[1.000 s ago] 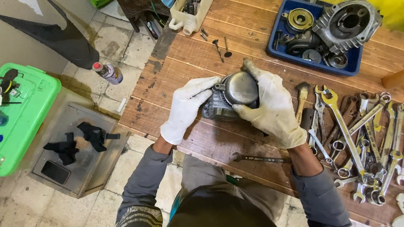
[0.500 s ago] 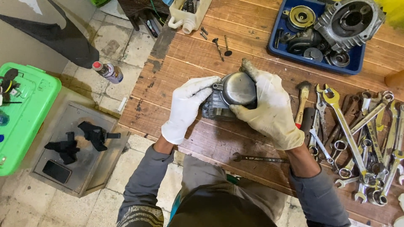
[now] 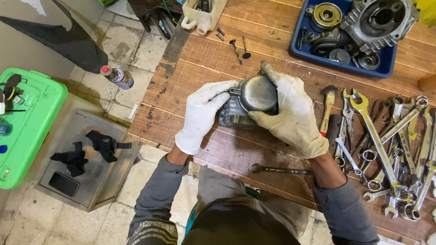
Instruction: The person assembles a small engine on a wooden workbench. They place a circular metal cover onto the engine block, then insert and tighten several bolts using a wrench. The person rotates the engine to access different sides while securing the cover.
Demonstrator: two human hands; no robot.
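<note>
Both gloved hands hold a dark grey metal engine part with a rounded cover (image 3: 252, 97) on the wooden workbench (image 3: 200, 59). My left hand (image 3: 202, 115) wraps its left side. My right hand (image 3: 290, 113) covers its right side and top, thumb across the front. The part's lower right half is hidden under the right glove. A thin wrench (image 3: 281, 170) lies on the bench just below my hands.
Several wrenches (image 3: 386, 145) lie spread at the right beside a brush (image 3: 328, 109). A blue tray (image 3: 345, 63) with engine parts sits at the far right. Two valves (image 3: 240, 49) lie ahead. On the floor: spray can (image 3: 117, 77), green bin (image 3: 27, 127), grey tray (image 3: 86, 159).
The hands and engine part stay nearly still; the view shifts only slightly.
</note>
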